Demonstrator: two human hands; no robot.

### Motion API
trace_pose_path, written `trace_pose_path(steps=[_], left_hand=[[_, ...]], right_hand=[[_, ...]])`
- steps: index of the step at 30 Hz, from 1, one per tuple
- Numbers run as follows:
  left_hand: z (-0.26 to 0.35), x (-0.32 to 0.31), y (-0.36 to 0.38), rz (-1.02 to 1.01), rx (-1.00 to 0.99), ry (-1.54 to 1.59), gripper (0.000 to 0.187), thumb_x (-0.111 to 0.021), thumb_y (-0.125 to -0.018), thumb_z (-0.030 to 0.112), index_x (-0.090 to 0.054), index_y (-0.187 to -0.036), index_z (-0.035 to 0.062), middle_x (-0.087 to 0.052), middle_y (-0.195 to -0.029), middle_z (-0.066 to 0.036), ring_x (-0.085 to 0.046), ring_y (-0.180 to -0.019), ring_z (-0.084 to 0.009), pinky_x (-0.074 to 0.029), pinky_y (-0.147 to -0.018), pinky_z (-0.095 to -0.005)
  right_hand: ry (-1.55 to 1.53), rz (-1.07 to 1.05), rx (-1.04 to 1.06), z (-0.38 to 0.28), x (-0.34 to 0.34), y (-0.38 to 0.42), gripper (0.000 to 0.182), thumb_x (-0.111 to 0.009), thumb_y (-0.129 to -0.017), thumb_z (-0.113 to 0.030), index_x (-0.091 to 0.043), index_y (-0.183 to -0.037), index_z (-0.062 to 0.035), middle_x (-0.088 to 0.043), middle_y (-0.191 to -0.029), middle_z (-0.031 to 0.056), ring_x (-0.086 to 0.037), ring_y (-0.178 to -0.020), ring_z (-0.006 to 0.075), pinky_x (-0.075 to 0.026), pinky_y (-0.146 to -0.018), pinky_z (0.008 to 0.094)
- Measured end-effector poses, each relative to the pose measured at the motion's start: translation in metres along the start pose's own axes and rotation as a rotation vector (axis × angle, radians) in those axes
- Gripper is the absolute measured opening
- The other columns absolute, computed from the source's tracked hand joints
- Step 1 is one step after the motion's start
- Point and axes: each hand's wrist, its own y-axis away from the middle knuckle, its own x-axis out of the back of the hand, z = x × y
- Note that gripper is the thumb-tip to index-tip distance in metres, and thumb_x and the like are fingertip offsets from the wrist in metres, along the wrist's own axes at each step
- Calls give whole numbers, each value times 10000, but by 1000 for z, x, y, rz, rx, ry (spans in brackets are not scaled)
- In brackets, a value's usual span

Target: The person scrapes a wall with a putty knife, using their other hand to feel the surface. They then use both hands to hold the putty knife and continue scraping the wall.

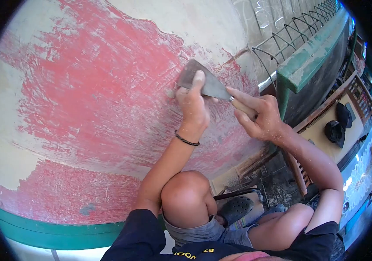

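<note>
A putty knife [214,87] with a broad grey blade and a light wooden handle lies against the wall [94,82], which shows scratched pink patches among cream paint. My right hand [262,114] is wrapped round the handle, index finger stretched toward the blade. At the wide end of the blade, my left hand [193,102] pinches the metal, thumb on top and fingers behind it. The blade's edge sits at the upper right border of the pink area. Pale dust coats my left thumb and fingertips.
To the right stand a wire rack [297,30] and a green-framed board [312,56] with worn paint. Dark objects lie on a wooden table [318,130] farther right. Debris covers the dark floor tiles [277,180] below. A green band [55,235] runs along the wall's lower left.
</note>
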Motion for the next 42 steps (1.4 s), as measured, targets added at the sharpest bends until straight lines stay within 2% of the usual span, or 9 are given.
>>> trace_pose_path(steps=[12, 15, 18, 21, 27, 30, 36, 39, 42], left_hand=[[-13, 0, -2, -19, 85, -28, 198, -677, -1010, 245, -659, -1077, 59, -699, -887, -48, -674, -728, -155, -488, -511, -290], [-19, -3, 3, 3, 81, -38, 200, -678, -1007, 245, -662, -1061, 53, -703, -890, -53, -697, -752, -175, -490, -512, -295], [-15, -1, 2, -4, 64, -61, 199, -676, -1008, 250, -665, -1048, 56, -707, -896, -56, -718, -782, -194, -496, -521, -303], [-17, -2, -3, -9, 61, -50, 204, -672, -1012, 257, -664, -1042, 55, -710, -899, -59, -728, -793, -206, -499, -524, -309], [-11, -5, -3, 0, -8, -60, 180, -656, -1022, 242, -657, -1041, 63, -701, -910, -41, -699, -733, -182, -498, -515, -311], [-6, -7, -6, 37, -77, -15, 166, -650, -1026, 227, -654, -1054, 64, -693, -919, -35, -678, -707, -163, -499, -489, -296], [-17, 2, -1, 35, -8, -129, 168, -656, -1020, 226, -642, -1068, 65, -685, -917, -34, -675, -707, -147, -471, -444, -300], [-11, -4, -5, 47, -57, -38, 165, -660, -1017, 227, -642, -1063, 70, -678, -884, -30, -664, -683, -139, -462, -431, -296], [-8, -11, 1, 100, -68, -16, 161, -659, -1016, 224, -642, -1055, 69, -670, -849, -28, -655, -658, -143, -466, -440, -300]], right_hand=[[13, -23, -34, 2, 3, 9, 579, -661, -831, -84, -629, -1404, -15, -664, -695, 164, -673, -550, 286, -521, -581, 344], [-48, 49, -72, 16, -4, 14, 576, -690, -809, -155, -669, -1383, -128, -674, -696, 186, -695, -607, 359, -561, -601, 418], [-50, 84, -11, 18, -8, 12, 576, -692, -815, -152, -664, -1390, -133, -680, -706, 185, -700, -616, 357, -562, -600, 415], [33, 13, -35, 5, -7, 15, 584, -662, -830, -69, -629, -1412, -31, -647, -679, 169, -667, -548, 289, -512, -569, 344], [-19, 42, 11, 19, -9, 9, 574, -662, -840, -68, -631, -1412, -43, -622, -650, 161, -651, -531, 280, -509, -569, 351], [-48, 145, 39, 8, -18, -4, 560, -707, -840, -173, -664, -1398, -162, -681, -681, 162, -687, -593, 359, -560, -574, 405], [-83, 137, -13, 22, -26, 17, 550, -699, -845, -189, -665, -1393, -160, -664, -666, 176, -675, -585, 371, -549, -567, 433], [-50, 117, -1, 14, -20, 2, 555, -696, -844, -185, -661, -1397, -155, -670, -678, 181, -676, -594, 384, -552, -576, 439], [-27, 34, -18, 1, -12, 5, 551, -671, -871, -86, -618, -1414, -11, -622, -663, 163, -650, -532, 260, -499, -569, 330]])
